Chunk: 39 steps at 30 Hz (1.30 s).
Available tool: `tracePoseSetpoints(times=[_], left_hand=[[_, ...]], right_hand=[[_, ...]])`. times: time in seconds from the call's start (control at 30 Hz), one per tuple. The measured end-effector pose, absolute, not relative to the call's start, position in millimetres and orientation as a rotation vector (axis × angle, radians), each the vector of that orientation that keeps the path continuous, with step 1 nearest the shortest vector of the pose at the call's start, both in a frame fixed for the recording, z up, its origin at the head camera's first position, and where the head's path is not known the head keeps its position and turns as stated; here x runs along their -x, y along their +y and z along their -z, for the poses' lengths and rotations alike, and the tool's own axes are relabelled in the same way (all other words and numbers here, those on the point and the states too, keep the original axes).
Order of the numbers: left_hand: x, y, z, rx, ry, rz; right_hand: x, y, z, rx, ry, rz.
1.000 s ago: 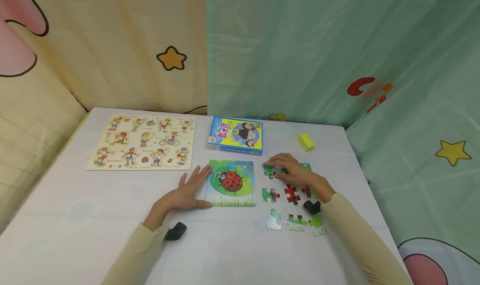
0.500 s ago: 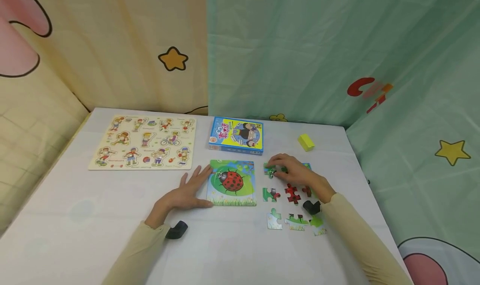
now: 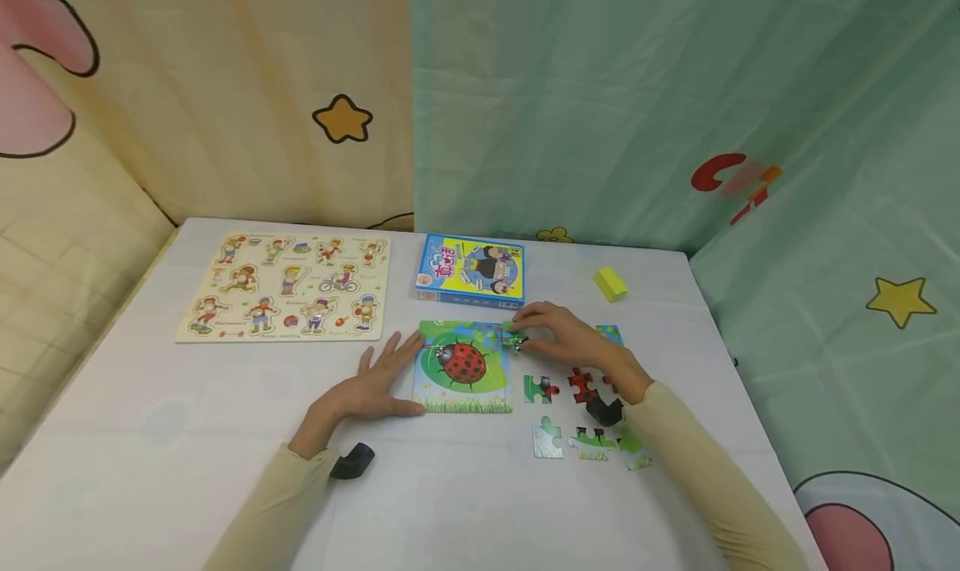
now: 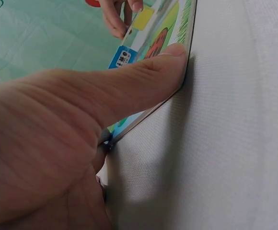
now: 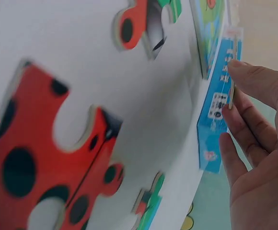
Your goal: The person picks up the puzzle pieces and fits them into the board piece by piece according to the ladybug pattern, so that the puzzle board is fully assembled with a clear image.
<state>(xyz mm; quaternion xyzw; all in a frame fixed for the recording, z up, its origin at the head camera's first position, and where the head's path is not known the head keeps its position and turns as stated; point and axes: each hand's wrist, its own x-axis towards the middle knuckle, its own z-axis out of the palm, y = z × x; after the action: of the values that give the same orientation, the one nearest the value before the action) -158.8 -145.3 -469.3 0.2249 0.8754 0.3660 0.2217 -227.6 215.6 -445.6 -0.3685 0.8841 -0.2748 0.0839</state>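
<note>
My left hand (image 3: 371,388) rests with spread fingers at the left edge of a square ladybug puzzle board (image 3: 465,396). In the left wrist view its thumb (image 4: 148,81) presses the board's near corner. My right hand (image 3: 573,338) pinches a green puzzle piece (image 3: 513,339) by the board's upper right corner. The right wrist view shows that piece edge-on (image 5: 232,96), held between thumb and fingertips above the table. Right of the board lie several loose pieces, among them a red spotted centre piece (image 3: 581,384) and a sky-blue one with a knob (image 3: 547,439).
A blue-and-yellow box (image 3: 472,271) lies just behind the ladybug board. A board with pictures of children (image 3: 285,288) lies at the back left, and a small yellow block (image 3: 611,284) at the back right. Curtains (image 3: 555,104) hang behind the table.
The right hand has lifted the green puzzle piece from the loose ones and carried it left to the board's upper right corner. The left hand stays in place.
</note>
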Motion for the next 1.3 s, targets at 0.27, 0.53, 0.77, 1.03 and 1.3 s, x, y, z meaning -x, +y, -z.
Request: tracePoseSetpoints(times=[0.27, 0.53, 0.77, 1.03, 1.3], left_hand=[[158.2, -146.5, 472.3, -0.622, 2.430, -1.012], [159.8, -145.9, 475.9, -0.627, 2.419, -1.011], [159.8, -145.7, 473.7, -0.634, 2.409, -1.012], [159.3, -144.7, 469.1, -0.635, 2.404, -1.013], [160.0, -144.9, 467.9, -0.647, 2.409, -1.019]], right_hand=[[235.0, 183.2, 446.0, 1.202, 2.596, 0.827], [237.5, 155.8, 443.6, 1.261, 2.553, 0.792], [238.4, 131.7, 443.3, 1.205, 2.570, 0.691], [238.6, 109.0, 444.0, 1.091, 2.569, 0.607], [239.6, 98.7, 449.5, 1.081, 2.591, 0.495]])
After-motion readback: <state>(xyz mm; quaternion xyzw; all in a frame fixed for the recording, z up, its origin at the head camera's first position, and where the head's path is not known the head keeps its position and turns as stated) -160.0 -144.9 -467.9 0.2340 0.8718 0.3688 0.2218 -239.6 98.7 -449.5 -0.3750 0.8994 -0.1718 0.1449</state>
